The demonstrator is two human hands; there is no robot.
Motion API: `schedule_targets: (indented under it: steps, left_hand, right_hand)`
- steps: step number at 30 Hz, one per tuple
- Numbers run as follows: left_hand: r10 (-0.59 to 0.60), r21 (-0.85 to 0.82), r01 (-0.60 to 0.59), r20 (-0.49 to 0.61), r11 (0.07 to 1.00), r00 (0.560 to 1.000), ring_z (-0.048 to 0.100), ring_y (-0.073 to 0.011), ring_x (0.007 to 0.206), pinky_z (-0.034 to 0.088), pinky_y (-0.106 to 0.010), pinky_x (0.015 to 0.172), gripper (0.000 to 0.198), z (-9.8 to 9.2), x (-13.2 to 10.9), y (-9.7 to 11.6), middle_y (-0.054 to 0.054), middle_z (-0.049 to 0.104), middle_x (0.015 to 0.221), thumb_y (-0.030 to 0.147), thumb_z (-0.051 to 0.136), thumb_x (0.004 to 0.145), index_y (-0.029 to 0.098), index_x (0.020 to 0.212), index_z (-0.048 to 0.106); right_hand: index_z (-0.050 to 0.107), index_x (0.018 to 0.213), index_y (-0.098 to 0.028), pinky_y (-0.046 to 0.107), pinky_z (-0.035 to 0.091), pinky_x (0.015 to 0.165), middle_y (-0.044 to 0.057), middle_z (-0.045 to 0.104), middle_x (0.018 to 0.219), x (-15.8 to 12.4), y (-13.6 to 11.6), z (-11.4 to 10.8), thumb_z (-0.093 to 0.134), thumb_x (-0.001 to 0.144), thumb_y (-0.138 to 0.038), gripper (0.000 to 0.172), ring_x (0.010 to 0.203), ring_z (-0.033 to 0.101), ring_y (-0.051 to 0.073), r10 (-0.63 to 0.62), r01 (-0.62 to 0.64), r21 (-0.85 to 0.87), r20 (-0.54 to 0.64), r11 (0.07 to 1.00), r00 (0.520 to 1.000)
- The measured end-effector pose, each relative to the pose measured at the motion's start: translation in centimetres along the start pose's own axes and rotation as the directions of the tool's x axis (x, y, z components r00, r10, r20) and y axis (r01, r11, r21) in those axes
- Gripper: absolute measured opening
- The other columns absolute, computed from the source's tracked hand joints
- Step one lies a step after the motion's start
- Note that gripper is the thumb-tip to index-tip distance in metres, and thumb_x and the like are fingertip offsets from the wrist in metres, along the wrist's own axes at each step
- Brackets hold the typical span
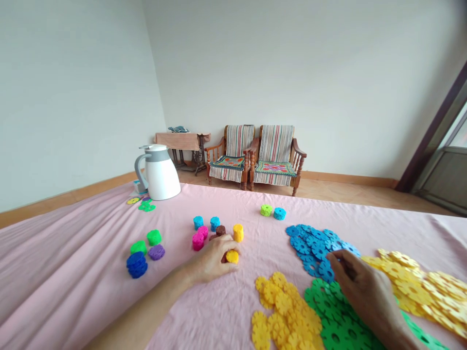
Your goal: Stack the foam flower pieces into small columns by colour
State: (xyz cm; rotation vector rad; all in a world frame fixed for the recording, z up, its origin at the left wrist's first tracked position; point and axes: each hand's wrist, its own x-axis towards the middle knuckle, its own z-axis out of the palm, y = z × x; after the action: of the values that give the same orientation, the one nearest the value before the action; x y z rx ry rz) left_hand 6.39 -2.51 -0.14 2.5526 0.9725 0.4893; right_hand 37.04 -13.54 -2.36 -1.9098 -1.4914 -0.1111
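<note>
The left hand [213, 257] curls its fingers round a yellow notched-disc stack [232, 256], partly hiding brown discs [221, 230]; the right hand [365, 287] has half-bent fingers, any hold indiscernible.

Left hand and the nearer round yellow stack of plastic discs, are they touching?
Touching: the head view shows the left hand closed around the yellow stack, gripping its sides.

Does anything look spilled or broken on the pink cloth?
I see nothing spilled or broken; the white jug stands upright. The pink cloth is wrinkled on the left, and the blue heap lies jumbled, which looks messy next to the neat lime-green stack.
</note>
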Motion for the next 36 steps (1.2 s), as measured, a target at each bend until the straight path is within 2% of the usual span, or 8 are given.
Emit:
schedule_targets:
  steps: [7, 11, 14, 17, 22, 27, 31, 36]
  left_hand:
    - [0.003, -0.040, -0.005, -0.037, 0.999, 0.999, 0.053, -0.0201, 0.093, 0.038, -0.032, 0.087, 0.045, 0.0, -0.5, 0.1, -0.003, 0.058, 0.102, 0.025, 0.066, 0.066, 0.024, 0.110, 0.057]
    - [-0.024, -0.036, 0.020, -0.114, 0.999, 0.993, 0.051, -0.0213, 0.101, 0.037, -0.036, 0.092, 0.055, 0.3, -1.1, 0.5, -0.003, 0.056, 0.110, 0.020, 0.065, 0.067, 0.026, 0.119, 0.050]
    - [-0.037, -0.037, 0.031, -0.164, 0.999, 0.986, 0.051, -0.0207, 0.100, 0.042, -0.035, 0.088, 0.063, 0.7, -1.5, 0.5, -0.003, 0.052, 0.118, 0.016, 0.062, 0.068, 0.030, 0.127, 0.043]
    - [-0.058, -0.064, 0.046, -0.203, 0.997, 0.977, 0.054, -0.0176, 0.089, 0.046, -0.032, 0.081, 0.069, 1.2, -1.8, 0.3, -0.003, 0.049, 0.121, 0.014, 0.060, 0.070, 0.032, 0.132, 0.035]
    - [-0.092, -0.112, 0.066, -0.249, 0.992, 0.964, 0.054, -0.0160, 0.079, 0.049, -0.030, 0.072, 0.071, 1.6, -2.1, 0.1, -0.005, 0.048, 0.122, 0.014, 0.058, 0.072, 0.033, 0.134, 0.031]
    - [-0.140, -0.206, 0.091, -0.238, 0.974, 0.961, 0.048, -0.0095, 0.062, 0.049, -0.027, 0.066, 0.066, 1.7, -2.3, 0.1, -0.005, 0.050, 0.114, 0.014, 0.054, 0.076, 0.032, 0.134, 0.029]
    - [-0.159, -0.250, 0.096, -0.245, 0.963, 0.957, 0.048, -0.0083, 0.062, 0.048, -0.024, 0.063, 0.064, 1.8, -2.4, 0.2, -0.003, 0.051, 0.108, 0.013, 0.053, 0.076, 0.031, 0.134, 0.030]
    - [-0.174, -0.274, 0.099, -0.266, 0.957, 0.948, 0.047, -0.0071, 0.059, 0.048, -0.022, 0.059, 0.063, 2.0, -2.6, 0.1, -0.004, 0.050, 0.114, 0.012, 0.053, 0.076, 0.032, 0.132, 0.032]
  right_hand:
    - [0.061, 0.077, -0.022, 0.020, 0.035, 0.046, -0.005, 0.055, 0.050, 0.1, 0.2, 0.0, 0.039, 0.081, -0.049, 0.035, 0.044, 0.049, 0.010, 0.009, -0.009, 0.007, 0.026, 1.000, 1.000]
    - [0.060, 0.078, -0.021, 0.020, 0.036, 0.046, -0.004, 0.057, 0.050, 0.1, 0.2, -0.2, 0.039, 0.082, -0.050, 0.036, 0.045, 0.050, 0.011, 0.017, -0.017, 0.016, 0.005, 1.000, 1.000]
    - [0.060, 0.077, -0.021, 0.020, 0.036, 0.046, -0.004, 0.056, 0.048, 0.0, -0.1, -0.3, 0.040, 0.082, -0.051, 0.036, 0.044, 0.051, 0.011, 0.013, -0.012, 0.033, -0.015, 0.999, 1.000]
    - [0.059, 0.075, -0.021, 0.020, 0.037, 0.045, -0.003, 0.055, 0.047, -0.2, -0.4, -0.4, 0.039, 0.082, -0.051, 0.037, 0.043, 0.052, 0.012, 0.011, -0.009, 0.038, -0.060, 0.999, 0.998]
    - [0.060, 0.074, -0.021, 0.020, 0.037, 0.045, -0.003, 0.056, 0.048, -0.6, -0.6, -0.3, 0.037, 0.082, -0.052, 0.039, 0.043, 0.053, 0.012, 0.016, -0.015, 0.010, -0.135, 1.000, 0.991]
    - [0.060, 0.074, -0.022, 0.020, 0.037, 0.044, -0.003, 0.057, 0.048, -0.8, -0.8, -0.3, 0.039, 0.081, -0.052, 0.037, 0.043, 0.055, 0.012, 0.020, -0.020, 0.001, -0.123, 1.000, 0.992]
    - [0.058, 0.075, -0.023, 0.021, 0.037, 0.046, -0.003, 0.056, 0.049, -0.9, -1.1, -0.5, 0.036, 0.083, -0.050, 0.037, 0.044, 0.055, 0.012, 0.032, -0.037, -0.032, -0.144, 0.999, 0.989]
    - [0.059, 0.075, -0.023, 0.020, 0.039, 0.046, -0.003, 0.060, 0.053, -0.7, -0.6, -0.4, 0.038, 0.081, -0.051, 0.035, 0.046, 0.058, 0.012, 0.009, -0.014, -0.032, -0.127, 0.999, 0.992]
